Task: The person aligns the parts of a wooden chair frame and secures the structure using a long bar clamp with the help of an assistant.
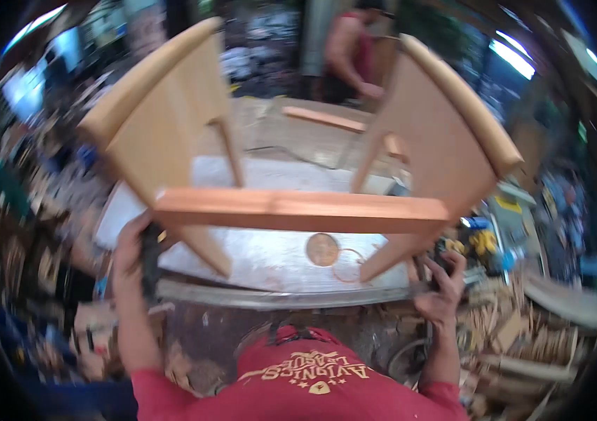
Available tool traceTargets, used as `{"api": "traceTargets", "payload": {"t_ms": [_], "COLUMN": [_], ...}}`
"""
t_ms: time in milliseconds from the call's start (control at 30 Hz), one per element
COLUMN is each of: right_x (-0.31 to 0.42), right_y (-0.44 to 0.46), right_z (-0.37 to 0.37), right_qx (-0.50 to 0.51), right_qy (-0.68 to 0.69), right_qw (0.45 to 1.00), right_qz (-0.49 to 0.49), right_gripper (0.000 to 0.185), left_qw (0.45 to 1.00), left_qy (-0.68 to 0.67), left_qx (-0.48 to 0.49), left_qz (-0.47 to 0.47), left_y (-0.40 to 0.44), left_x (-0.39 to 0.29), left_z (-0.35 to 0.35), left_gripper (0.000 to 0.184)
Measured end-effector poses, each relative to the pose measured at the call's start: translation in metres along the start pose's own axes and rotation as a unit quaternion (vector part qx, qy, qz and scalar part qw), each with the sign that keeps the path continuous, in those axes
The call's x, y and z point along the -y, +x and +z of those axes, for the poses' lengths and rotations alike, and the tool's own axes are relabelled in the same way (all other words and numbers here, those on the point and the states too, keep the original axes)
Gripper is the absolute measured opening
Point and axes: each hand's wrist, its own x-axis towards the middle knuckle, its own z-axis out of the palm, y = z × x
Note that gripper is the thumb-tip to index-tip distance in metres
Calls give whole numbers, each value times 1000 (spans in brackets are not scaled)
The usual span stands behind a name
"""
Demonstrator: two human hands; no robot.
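Head view: crosswise wooden rail is seen beyond left hand, grip unclear, and right hand, fingers parted.

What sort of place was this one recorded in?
Most likely a woodworking shop: a bare wooden frame is at a worktable, wood scraps lie heaped to the right, and yellow items nearby look like power tools, though they are too blurred to be sure.

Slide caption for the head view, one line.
Left hand and right hand beside a wooden crossbar spanning two side panels above a worktable.
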Motion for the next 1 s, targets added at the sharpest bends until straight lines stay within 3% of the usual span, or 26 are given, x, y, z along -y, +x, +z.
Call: {"api": "traceTargets", "payload": {"t_ms": [33, 100, 200, 267, 367, 467, 567, 667, 767, 867, 933, 967, 1000], "right_x": [5, 8, 7, 8, 6, 8, 9, 10, 11, 13, 13, 14, 15], "right_y": [6, 9, 10, 11, 11, 9, 6, 6, 8, 11, 10, 12, 13], "right_z": [-5, -15, -22, -27, -32, -35, -35, -36, -40, -42, -42, -42, -44], "right_qx": [-6, 0, 11, 16, 14, 16, 20, 24, 22, 28, 36, 41, 49], "right_qy": [11, 25, 22, 33, 15, 16, 25, 30, 25, 33, 45, 48, 51], "right_qw": [1000, 1000, 1000, 999, 1000, 1000, 999, 999, 999, 999, 998, 998, 997], "right_qz": [8, 19, 6, 14, -12, -7, 3, 12, 1, 12, 20, 30, 42], "right_gripper": [50, 49, 49, 50, 55, 56, 57, 58, 61, 63, 65, 65, 65], "left_qw": [1000, 980, 908, 884, 875, 856, 853, 868, 893, 979, 975, 945, 946], "left_qy": [-22, -111, -258, -334, -425, -375, -422, -422, -387, -137, -87, -56, -135], "left_qx": [20, 139, 291, 281, 140, 281, 169, -10, -121, -89, 177, 309, 286], "left_qz": [-8, 87, 155, 167, 181, 219, 258, 263, 194, 118, 105, 95, 67], "left_y": [3, 15, 5, 12, 5, -6, -15, -28, -52, -87, -103, -106, -111], "left_x": [3, 22, 27, 59, 86, 78, 91, 108, 110, 108, 98, 94, 99], "left_z": [-11, -54, -32, -48, -42, -21, -14, -13, 15, 46, 57, 64, 81], "left_gripper": [39, 48, 74, 72, 68, 64, 61, 60, 57, 62, 59, 58, 53]}}
